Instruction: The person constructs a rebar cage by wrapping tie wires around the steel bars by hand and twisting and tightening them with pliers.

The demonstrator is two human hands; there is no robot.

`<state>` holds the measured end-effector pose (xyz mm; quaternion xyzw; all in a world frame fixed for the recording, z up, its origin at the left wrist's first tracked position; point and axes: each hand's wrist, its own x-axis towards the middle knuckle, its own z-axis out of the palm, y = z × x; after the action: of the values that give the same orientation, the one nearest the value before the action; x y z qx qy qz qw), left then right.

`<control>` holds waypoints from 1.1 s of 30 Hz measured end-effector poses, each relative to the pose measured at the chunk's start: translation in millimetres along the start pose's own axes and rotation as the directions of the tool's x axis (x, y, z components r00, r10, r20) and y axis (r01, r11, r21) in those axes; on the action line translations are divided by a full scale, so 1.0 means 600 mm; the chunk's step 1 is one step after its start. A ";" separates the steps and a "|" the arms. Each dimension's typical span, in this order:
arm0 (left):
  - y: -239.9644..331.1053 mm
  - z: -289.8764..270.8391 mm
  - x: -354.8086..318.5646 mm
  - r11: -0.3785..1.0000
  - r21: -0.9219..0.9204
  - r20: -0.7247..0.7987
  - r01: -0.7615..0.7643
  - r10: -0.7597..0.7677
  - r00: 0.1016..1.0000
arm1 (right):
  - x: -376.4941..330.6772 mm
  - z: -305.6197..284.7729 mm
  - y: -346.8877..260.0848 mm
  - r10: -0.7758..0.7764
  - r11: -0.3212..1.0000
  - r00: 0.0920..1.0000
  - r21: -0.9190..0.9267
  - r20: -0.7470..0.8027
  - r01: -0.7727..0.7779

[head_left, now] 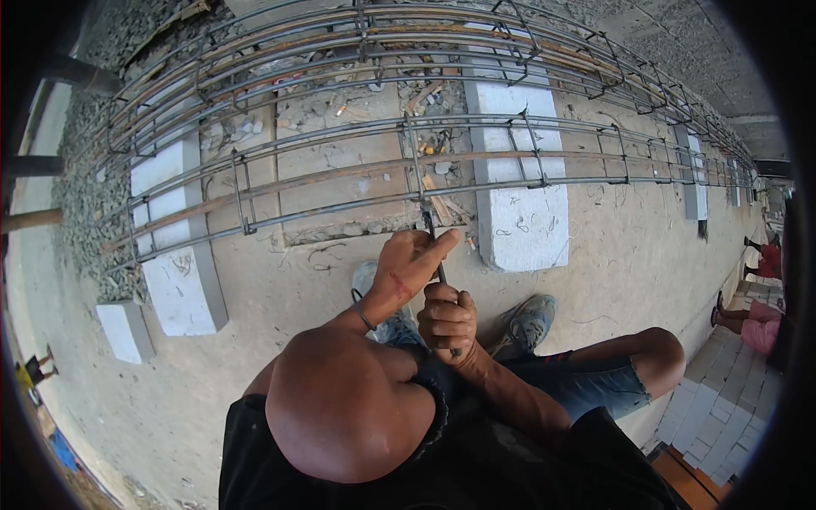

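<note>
A long cage of steel reinforcing bars [340,174] lies across white concrete blocks [520,223] in front of me. My right hand [448,321] is closed around the handle of a thin dark metal tying tool [430,223], whose tip reaches up to the nearest bar at a stirrup. My left hand [412,259], with a band on its wrist, sits just above the right hand and pinches the tool's shaft with its fingers. Whether tie wire sits at the tip is too small to tell. I am squatting, with my shoes [529,320] below the hands.
Another white block [180,280] carries the cage at left, and a small one [126,330] lies apart. Rubble and wood scraps lie under the bars, gravel [81,204] at far left. Other people's legs [756,319] show at right, beside pale paving tiles [722,399].
</note>
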<state>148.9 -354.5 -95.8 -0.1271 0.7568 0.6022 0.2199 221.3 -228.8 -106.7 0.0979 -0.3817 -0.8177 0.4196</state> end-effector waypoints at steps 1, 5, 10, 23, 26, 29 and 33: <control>-0.013 -0.010 -0.005 0.974 -0.199 0.049 0.108 -0.100 0.994 | -0.001 -0.006 0.004 0.008 1.000 1.000 0.010 0.004 -0.008; -0.050 -0.009 -0.011 0.584 -0.760 0.276 0.285 -0.107 0.955 | -0.034 0.012 -0.009 -0.068 0.981 0.983 -0.192 -0.168 0.035; -0.051 0.031 0.002 0.717 -0.654 0.214 0.241 -0.130 0.968 | -0.068 0.112 -0.047 -0.489 0.368 0.674 -0.832 -0.554 -0.416; -0.061 0.019 -0.037 0.958 -0.188 0.476 -0.217 0.282 0.833 | -0.111 0.127 -0.090 -0.769 -0.628 0.616 0.022 -0.172 -0.778; -0.099 0.002 -0.037 0.986 0.032 0.015 -0.165 0.164 0.986 | -0.152 0.116 -0.106 -0.810 -0.581 0.570 0.326 -0.137 -0.746; -0.172 -0.071 -0.062 0.934 0.356 -0.420 -0.014 0.173 0.891 | -0.107 0.112 -0.083 -0.855 -0.496 0.507 0.456 -0.107 -0.739; -0.256 -0.154 -0.086 0.793 0.606 -0.507 0.063 0.323 0.799 | -0.061 0.126 -0.057 -0.741 -0.671 0.664 0.119 -0.096 -0.732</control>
<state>247.4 -485.2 -185.9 -0.1757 0.9433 0.2785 -0.0405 186.8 -148.0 -84.9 0.0815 -0.9216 0.2509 -0.2848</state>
